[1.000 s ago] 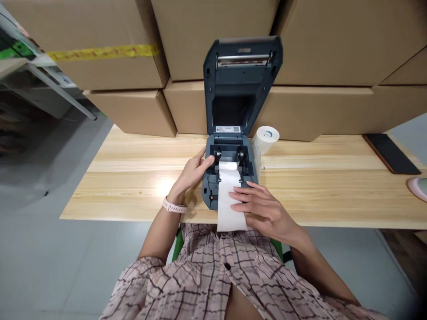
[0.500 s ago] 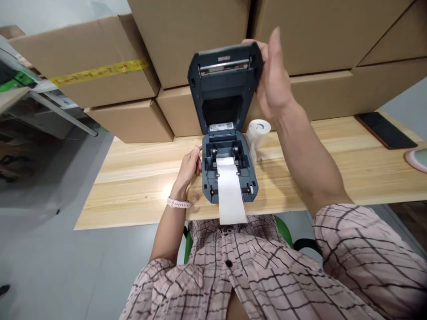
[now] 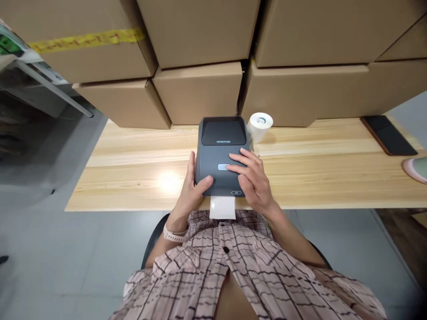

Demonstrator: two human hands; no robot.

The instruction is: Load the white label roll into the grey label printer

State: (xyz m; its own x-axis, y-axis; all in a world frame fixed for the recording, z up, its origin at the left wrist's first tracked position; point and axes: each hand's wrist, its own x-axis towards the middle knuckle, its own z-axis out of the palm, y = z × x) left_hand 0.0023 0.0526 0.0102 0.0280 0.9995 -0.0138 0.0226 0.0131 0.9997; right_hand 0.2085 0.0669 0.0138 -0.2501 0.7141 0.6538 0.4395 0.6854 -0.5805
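Note:
A dark grey label printer (image 3: 213,153) stands on the wooden table with its lid down. From its front slot a strip of white label paper (image 3: 222,208) hangs over the table edge. My left hand (image 3: 191,186) grips the printer's left side, thumb on top near the front corner and fingers along the wall. Resting on the lid from the right, my right hand (image 3: 255,180) has its fingers stretched out, one fingertip touching the pale button (image 3: 223,167). Beside the printer's back right corner stands a white label roll (image 3: 259,128).
Stacked cardboard boxes (image 3: 198,91) line the back of the wooden table (image 3: 133,178). At the right lie a dark phone (image 3: 388,134) and a pink-rimmed object (image 3: 415,170), cut off by the frame. The table's front edge is close to my body.
The printer's lid has swung down from upright to closed, covering the paper path. My right hand went from the lid's upper edge to its top. My left thumb came onto the lid.

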